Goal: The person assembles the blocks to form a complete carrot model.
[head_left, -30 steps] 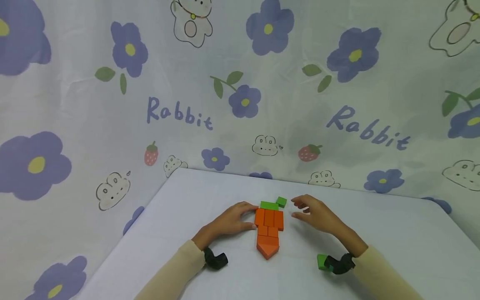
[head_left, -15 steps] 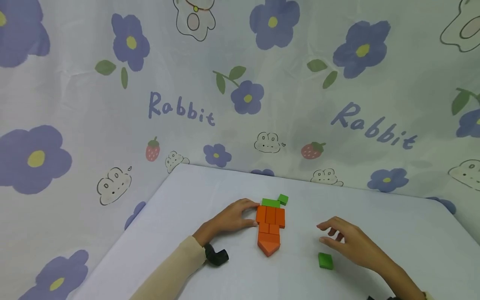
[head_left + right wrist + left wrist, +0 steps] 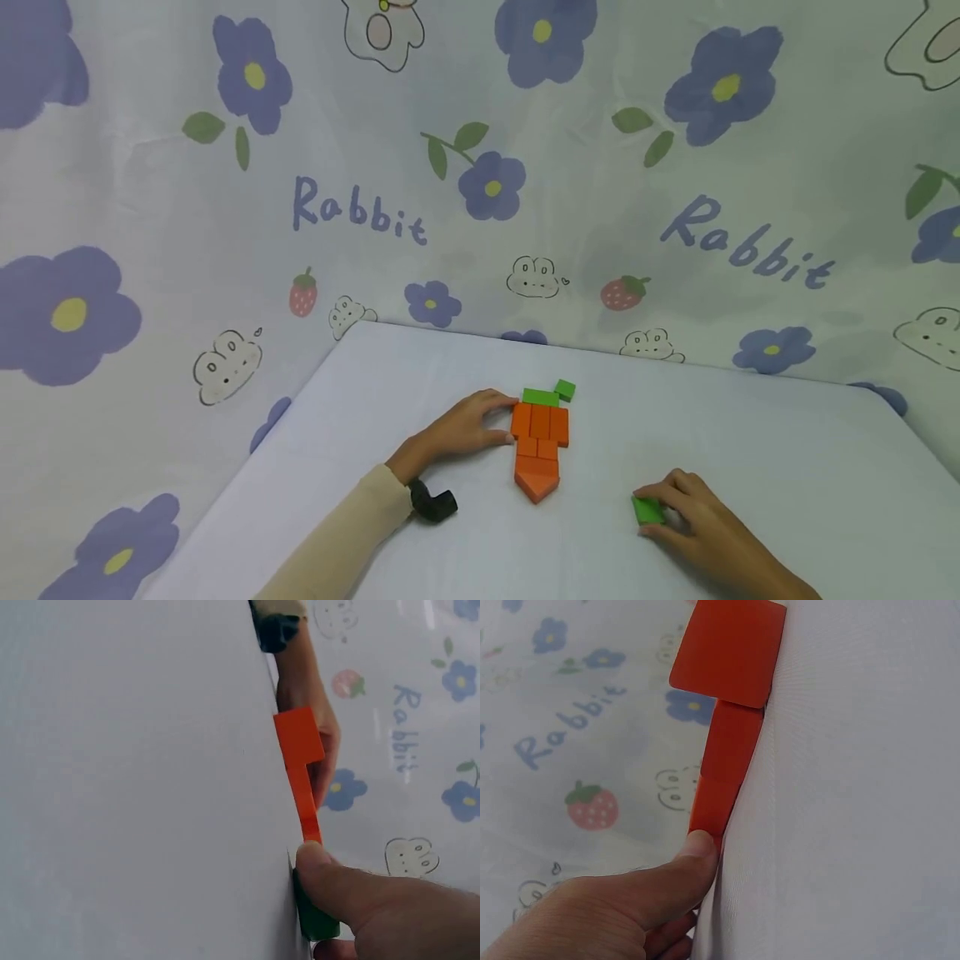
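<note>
Flat on the table lies a figure of orange blocks (image 3: 540, 422), ending in a pointed block (image 3: 536, 479) toward me, with a green rectangular block (image 3: 541, 397) across its far end. My left hand (image 3: 467, 425) holds the leftmost orange block (image 3: 521, 419), index finger at its far corner and thumb at its near corner. In the left wrist view the thumb (image 3: 697, 844) presses against orange; the index finger is hidden. At the front right my right hand (image 3: 693, 517) pinches a green block (image 3: 647, 510) between thumb and index finger, low over or on the table.
A small green block (image 3: 566, 390) sits askew at the far right corner of the green rectangular one. White cloth covers the table (image 3: 420, 358). A patterned curtain (image 3: 480, 250) hangs behind its back edge. A black wrist camera (image 3: 433, 502) shows at the left sleeve.
My right hand has moved from beside the figure back toward the front right and now grips the green block there. My left hand stays at the figure.
</note>
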{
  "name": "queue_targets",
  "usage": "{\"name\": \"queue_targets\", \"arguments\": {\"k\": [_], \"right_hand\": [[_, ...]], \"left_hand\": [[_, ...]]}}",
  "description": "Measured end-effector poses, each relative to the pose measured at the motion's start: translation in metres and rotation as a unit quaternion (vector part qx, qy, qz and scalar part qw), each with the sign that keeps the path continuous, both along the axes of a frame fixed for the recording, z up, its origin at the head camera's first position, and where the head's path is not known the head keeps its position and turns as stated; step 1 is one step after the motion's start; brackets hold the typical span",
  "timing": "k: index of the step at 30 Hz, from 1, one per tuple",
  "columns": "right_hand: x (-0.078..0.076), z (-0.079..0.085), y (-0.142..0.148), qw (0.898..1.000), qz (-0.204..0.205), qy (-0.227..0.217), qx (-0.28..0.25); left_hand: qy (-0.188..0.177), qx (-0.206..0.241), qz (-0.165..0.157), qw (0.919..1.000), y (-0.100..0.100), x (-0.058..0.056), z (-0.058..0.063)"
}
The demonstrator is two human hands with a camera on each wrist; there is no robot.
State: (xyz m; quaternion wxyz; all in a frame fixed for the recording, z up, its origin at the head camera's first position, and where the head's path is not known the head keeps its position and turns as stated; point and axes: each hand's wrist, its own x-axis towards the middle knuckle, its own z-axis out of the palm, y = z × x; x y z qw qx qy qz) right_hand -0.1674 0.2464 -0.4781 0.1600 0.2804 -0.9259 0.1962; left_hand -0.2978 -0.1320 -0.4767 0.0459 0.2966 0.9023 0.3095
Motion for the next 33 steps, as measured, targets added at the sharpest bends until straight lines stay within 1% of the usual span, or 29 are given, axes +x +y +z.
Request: {"name": "queue_targets", "arguments": {"k": [2,6,9,11,14,15,19,22,24,31,33], "right_hand": [[0.0,-0.001,-0.002,1.0,-0.006,0.012,0.004],[0.0,-0.001,-0.002,1.0,0.002,0.022,0.004],[-0.002,0.0,0.002,1.0,0.011,0.002,-0.016],[-0.004,0.0,0.006,0.999,0.022,-0.021,-0.035],[-0.006,0.0,0.014,0.996,0.054,-0.046,-0.063],[-0.008,0.0,0.016,0.994,0.067,-0.048,-0.07],[-0.011,-0.001,0.024,0.989,0.11,-0.041,-0.09],[-0.013,0.0,0.026,0.985,0.134,-0.033,-0.101],[-0.013,0.0,0.026,0.984,0.142,-0.032,-0.105],[-0.013,-0.002,0.025,0.984,0.131,-0.053,-0.11],[-0.014,-0.002,0.024,0.983,0.138,-0.049,-0.115]], "left_hand": [[0.001,-0.001,-0.001,1.0,0.0,-0.001,0.0],[-0.001,-0.001,0.002,1.0,-0.001,0.0,-0.001],[-0.003,0.001,0.004,1.0,-0.001,0.0,-0.001],[-0.003,0.002,0.003,1.0,-0.001,0.0,-0.001],[0.0,0.001,0.0,1.0,-0.001,-0.001,-0.001],[0.001,0.001,-0.001,1.0,0.0,-0.001,-0.001],[0.002,0.003,-0.003,1.0,0.0,-0.002,-0.001],[0.002,0.003,-0.004,1.0,-0.001,-0.002,0.0],[0.004,0.002,-0.006,1.0,-0.001,-0.002,0.0],[0.011,-0.003,-0.009,0.9999,-0.001,-0.001,0.001],[0.012,-0.001,-0.011,0.9999,-0.001,-0.001,0.001]]}}
